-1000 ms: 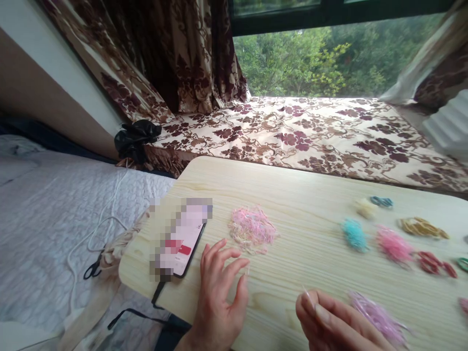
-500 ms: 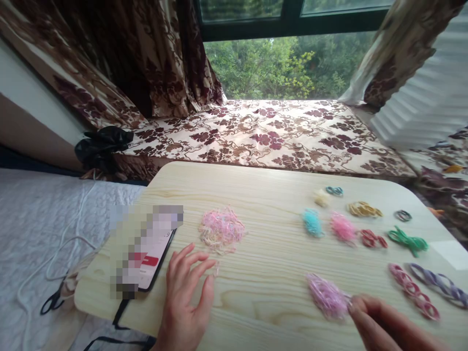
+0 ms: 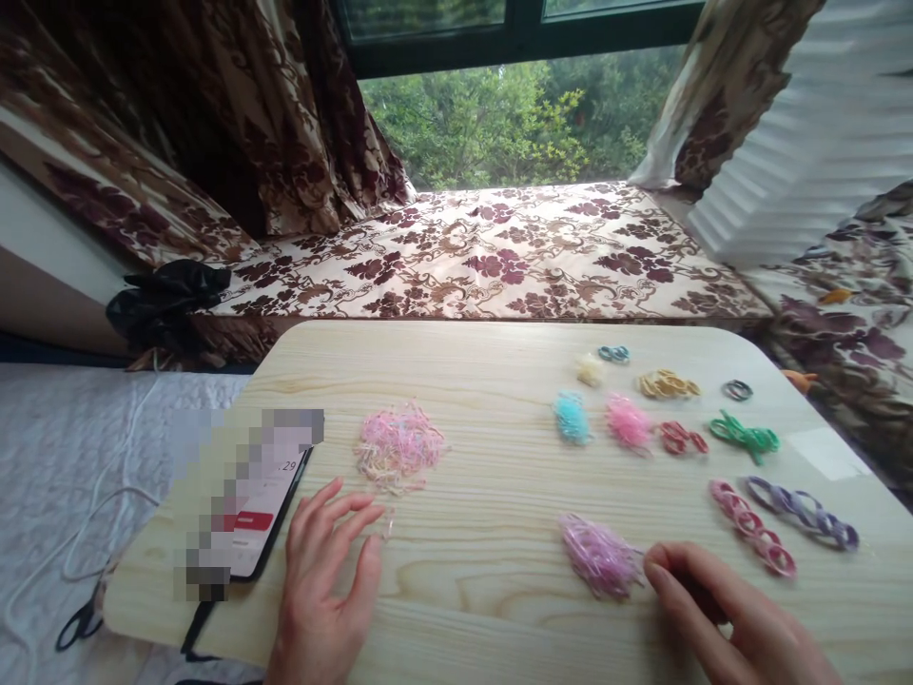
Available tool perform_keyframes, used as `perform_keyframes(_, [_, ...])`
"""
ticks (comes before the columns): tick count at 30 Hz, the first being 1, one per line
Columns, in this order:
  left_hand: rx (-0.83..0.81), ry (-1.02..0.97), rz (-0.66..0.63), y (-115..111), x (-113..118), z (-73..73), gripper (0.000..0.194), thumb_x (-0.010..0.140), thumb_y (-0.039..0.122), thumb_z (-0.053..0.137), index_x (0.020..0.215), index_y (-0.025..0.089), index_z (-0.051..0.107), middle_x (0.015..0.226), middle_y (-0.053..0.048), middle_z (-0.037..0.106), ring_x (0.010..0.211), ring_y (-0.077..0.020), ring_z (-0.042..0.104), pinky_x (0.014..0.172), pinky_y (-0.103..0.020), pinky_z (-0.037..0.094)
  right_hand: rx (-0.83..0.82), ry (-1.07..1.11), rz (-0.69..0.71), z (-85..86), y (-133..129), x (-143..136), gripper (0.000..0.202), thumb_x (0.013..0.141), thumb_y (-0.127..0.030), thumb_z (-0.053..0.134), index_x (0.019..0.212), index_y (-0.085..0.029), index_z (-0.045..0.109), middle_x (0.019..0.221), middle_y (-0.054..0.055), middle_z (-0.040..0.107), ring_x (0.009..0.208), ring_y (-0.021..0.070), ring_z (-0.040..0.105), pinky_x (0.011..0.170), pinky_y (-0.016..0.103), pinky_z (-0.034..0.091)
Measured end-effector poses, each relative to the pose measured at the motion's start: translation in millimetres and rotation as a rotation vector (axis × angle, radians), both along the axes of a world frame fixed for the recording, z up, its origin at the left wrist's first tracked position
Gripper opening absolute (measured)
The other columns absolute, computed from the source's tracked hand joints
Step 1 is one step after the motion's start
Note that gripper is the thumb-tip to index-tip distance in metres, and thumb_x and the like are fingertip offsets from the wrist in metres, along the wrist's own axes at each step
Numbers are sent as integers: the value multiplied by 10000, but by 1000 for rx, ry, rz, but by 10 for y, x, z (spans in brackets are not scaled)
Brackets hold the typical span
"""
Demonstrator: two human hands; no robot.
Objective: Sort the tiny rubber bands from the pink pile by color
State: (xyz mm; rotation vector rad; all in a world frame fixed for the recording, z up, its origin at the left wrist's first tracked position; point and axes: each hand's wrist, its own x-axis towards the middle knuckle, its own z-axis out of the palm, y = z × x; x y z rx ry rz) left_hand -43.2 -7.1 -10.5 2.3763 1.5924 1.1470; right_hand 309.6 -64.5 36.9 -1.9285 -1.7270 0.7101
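Observation:
My left hand (image 3: 324, 580) rests on the table with its fingers apart, just below a loose heap of small pink and pale elastic bands (image 3: 399, 445). By its index fingertip lies a clear pinkish band (image 3: 389, 523), separate from the heap. My right hand (image 3: 720, 609) is closed, thumb and index finger pressed together at the right edge of a bundle of lilac elastic bands (image 3: 600, 557). Whatever is in that pinch is too small to make out. Nearby on the right lie a pink hair-tie chain (image 3: 752, 526) and a purple one (image 3: 803, 514).
Beyond the lilac bundle lie blue bands (image 3: 572, 417), pink bands (image 3: 628, 421), cream bands (image 3: 589, 369), red ties (image 3: 683, 438), yellow ties (image 3: 669, 383), green ties (image 3: 746, 436) and dark ties (image 3: 737, 390). A partly blurred phone (image 3: 261, 518) lies at the table's left.
The whole view has shifted, so the table and its things appear further left. More of my right hand shows, still pinched beside the lilac bundle. My left hand keeps its place by the heap.

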Motion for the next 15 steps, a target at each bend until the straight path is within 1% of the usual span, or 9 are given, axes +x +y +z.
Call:
perform_keyframes(2, [-1, 10, 3, 5, 2, -1, 257, 900, 108, 531, 1111, 230, 612, 1096, -62, 625, 1233, -264, 500, 1059, -463, 373, 15, 0, 14, 2, 18, -29, 210, 897, -433, 532, 841, -269, 651, 733, -30, 714, 616, 115, 673, 539, 145, 515])
perform_keyframes(5, [-4, 19, 6, 8, 7, 8, 244, 900, 110, 531, 1100, 223, 614, 1094, -67, 627, 1232, -266, 500, 1055, -463, 373, 59, -13, 27, -2, 33, -40, 207, 908, -416, 527, 849, -271, 663, 768, -22, 722, 660, 119, 686, 579, 153, 527])
perform_keyframes(9, [-8, 28, 3, 12, 20, 26, 230, 900, 112, 535, 1088, 217, 617, 1081, -69, 632, 1232, -268, 500, 1057, -466, 371, 130, -70, 21, -39, -3, 70, 235, 920, -414, 514, 921, -260, 692, 867, 11, 740, 746, 131, 710, 639, 157, 542])
perform_keyframes(12, [-3, 31, -1, 16, 25, 28, 234, 899, 112, 538, 1092, 217, 617, 1079, -68, 635, 1231, -266, 503, 1055, -465, 374, 133, -124, 17, -92, -58, 174, 257, 922, -420, 513, 972, -252, 701, 933, 31, 746, 806, 143, 726, 689, 162, 554])
perform_keyframes(15, [-5, 28, -6, 12, 23, 25, 234, 898, 113, 540, 1090, 221, 617, 1077, -67, 636, 1226, -268, 508, 1050, -470, 381, 115, -154, -16, -129, -96, 179, 277, 928, -430, 500, 992, -252, 702, 962, 37, 746, 844, 154, 729, 711, 173, 560])
